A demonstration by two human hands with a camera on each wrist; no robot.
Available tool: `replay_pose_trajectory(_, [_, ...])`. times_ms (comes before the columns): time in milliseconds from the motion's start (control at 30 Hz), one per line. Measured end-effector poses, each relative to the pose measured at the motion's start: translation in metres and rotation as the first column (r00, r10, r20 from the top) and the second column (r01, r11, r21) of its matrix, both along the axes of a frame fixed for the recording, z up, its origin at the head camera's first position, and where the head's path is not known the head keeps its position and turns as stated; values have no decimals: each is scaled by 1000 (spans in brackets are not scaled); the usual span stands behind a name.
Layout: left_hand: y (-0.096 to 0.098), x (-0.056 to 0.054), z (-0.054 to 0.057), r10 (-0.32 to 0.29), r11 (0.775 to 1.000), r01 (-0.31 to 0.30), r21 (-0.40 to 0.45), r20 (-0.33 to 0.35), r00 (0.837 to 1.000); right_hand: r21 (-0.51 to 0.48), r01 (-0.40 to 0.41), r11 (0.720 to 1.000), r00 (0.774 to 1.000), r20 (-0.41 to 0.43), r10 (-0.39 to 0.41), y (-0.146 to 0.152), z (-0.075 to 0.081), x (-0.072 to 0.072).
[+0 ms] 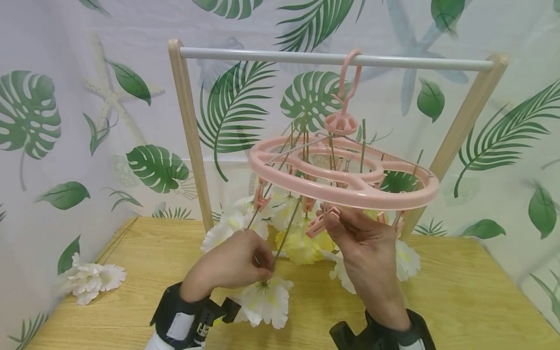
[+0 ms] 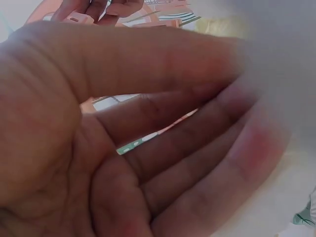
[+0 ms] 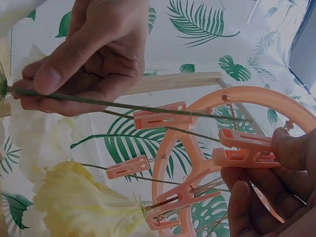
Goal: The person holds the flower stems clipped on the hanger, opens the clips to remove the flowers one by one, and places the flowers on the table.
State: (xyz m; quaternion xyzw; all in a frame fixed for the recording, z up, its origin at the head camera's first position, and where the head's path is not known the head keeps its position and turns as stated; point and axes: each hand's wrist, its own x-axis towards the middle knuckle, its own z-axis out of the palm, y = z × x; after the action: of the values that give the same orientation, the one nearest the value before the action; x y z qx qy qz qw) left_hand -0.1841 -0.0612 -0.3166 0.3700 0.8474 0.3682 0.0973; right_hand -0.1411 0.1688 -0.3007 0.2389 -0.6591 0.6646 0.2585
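Thumb and fingertips of my left hand (image 1: 234, 257) pinch the thin green stem (image 3: 163, 109) of a white artificial flower (image 1: 268, 305), just above its petals. The bloom hangs head down, with the stem slanting up toward a pink ring-shaped drying hanger (image 1: 337, 196). Under the hanger's front rim, my right hand (image 1: 369, 248) squeezes a pink clothespin (image 3: 244, 145) between thumb and fingers. In the right wrist view, the clothespin's far ends stand apart, and the stem's tip overlaps the space just above them. My own fingers fill most of the left wrist view.
The hanger's hook (image 1: 350, 73) sits over the white bar (image 1: 262, 56) of a wooden-legged stand. Behind my hands, white and yellow flowers (image 1: 302, 245) hang from other clothespins. A loose white flower (image 1: 94, 279) lies at the left of the wooden table (image 1: 459, 291).
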Motion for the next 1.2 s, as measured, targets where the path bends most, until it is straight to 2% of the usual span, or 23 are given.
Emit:
replay_pose_trajectory(200, [-2,-1,0,-21,1000,21,-1,14,1000,-2,34,999,999,31,-34,0,1,1])
replay_pose_trajectory(400, [-9,-3,1,-69,998,69,-1,19,997,-9,47,999,998,48,-47,-1,0,2])
replay_pose_trajectory(700, [-26,-2,8,-121,993,120,13,41,992,-16,-6,1000,1000,23,6,0,1,2])
replay_pose_trajectory(933, [-38,-3,11,-131,990,124,71,101,986,0,25,1000,1000,4,-25,0,0,1])
replay_pose_trajectory(1067, [-48,-5,12,-157,983,141,119,134,978,2,8,1000,1000,-14,-8,0,-1,0])
replay_pose_trajectory(1200, [-61,-6,15,-158,981,135,136,170,973,-4,-6,1000,1000,-23,5,0,-1,-1])
